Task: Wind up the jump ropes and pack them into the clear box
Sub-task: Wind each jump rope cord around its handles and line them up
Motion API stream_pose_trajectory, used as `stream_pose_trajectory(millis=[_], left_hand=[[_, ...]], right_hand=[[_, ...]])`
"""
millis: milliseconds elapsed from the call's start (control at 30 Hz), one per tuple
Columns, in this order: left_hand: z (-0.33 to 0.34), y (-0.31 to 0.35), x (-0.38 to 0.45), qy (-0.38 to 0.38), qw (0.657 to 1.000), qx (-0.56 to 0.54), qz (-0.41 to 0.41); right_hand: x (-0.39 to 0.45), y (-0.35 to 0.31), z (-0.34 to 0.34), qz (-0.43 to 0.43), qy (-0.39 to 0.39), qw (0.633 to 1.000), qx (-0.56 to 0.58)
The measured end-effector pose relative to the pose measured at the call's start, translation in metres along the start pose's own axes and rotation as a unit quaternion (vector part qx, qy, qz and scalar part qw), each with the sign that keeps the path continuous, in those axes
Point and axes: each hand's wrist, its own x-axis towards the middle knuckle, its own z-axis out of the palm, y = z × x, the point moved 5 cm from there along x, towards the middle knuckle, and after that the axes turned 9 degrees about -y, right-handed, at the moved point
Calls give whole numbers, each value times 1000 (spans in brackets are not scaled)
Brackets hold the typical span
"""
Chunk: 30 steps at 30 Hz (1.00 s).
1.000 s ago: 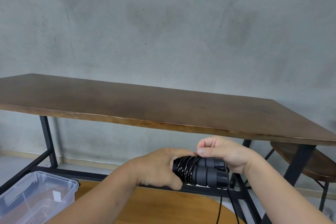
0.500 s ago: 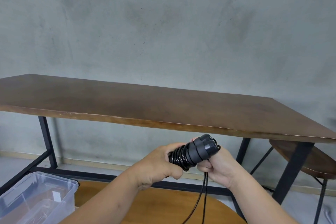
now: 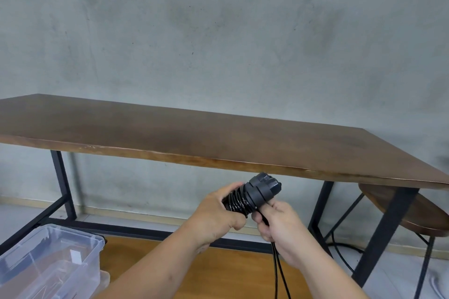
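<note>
A black jump rope (image 3: 255,194) has its two handles held side by side, with several turns of cord wound round them. My left hand (image 3: 218,216) grips the wound end of the handles. Just below the handles, my right hand (image 3: 279,228) grips the two loose strands of cord (image 3: 279,272), which hang down out of view. The handle tips point up and to the right. The clear box (image 3: 51,264) sits at the lower left, lid off; what lies inside is hard to make out.
A long dark wooden table (image 3: 218,138) on black metal legs stands just beyond my hands. A round wooden stool (image 3: 408,209) is tucked under its right end. A lighter wooden surface (image 3: 230,272) lies below my arms. Behind is a grey concrete wall.
The handles have tilted from lying level to pointing up and right. My right hand has come off the top of the handles and dropped below them, gripping the hanging cord.
</note>
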Motion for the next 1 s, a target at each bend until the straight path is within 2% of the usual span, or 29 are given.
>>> stream_pose_trajectory(millis=[133,267,400,600,833,1000], left_hand=[[-4,2,1,33,998,43,10],[-8,2,0,84,981,176,-11],[-7,1,0,132,939,316,-31],[-2,-1,-1,163,846,508,7],[1,-1,-1,154,771,618,-4],[7,2,-1,140,744,653,10]], right_hand=[[-7,2,7,29,7,997,-69],[-6,3,15,54,20,983,-176],[-6,5,15,66,21,956,-286],[-7,0,18,82,-4,907,-413],[-12,-18,24,89,-40,852,-515],[-14,-32,23,90,-62,831,-546]])
